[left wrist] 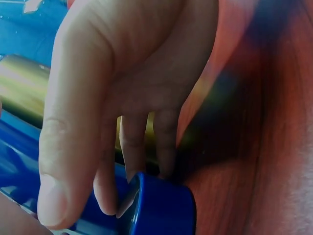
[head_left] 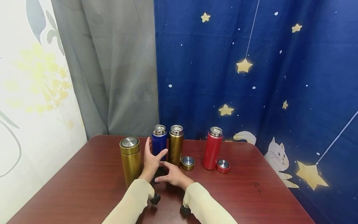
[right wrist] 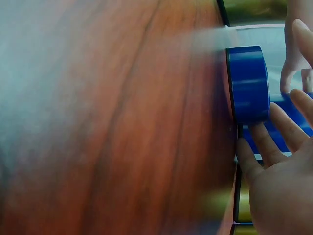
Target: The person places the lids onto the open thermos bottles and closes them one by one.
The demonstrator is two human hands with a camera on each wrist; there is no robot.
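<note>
Here's the left hand, thumb wide and fingers apart, the right hand spread opposite, with the blue lid on the surface between them, contact hard to tell. Looks like the lid step for the open blue bottle standing just beyond, and taking that lid up would call for fingers closing round its side.

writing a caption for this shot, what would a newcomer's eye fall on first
Probably the dark blue starry fabric curtain filling the right of the head view. In front of it, an uncapped, cylindrical red metal flask stands right of centre on the reddish-brown table. Further left, the person's bare left hand and right hand are close to an uncapped, cylindrical blue metal flask.
</note>
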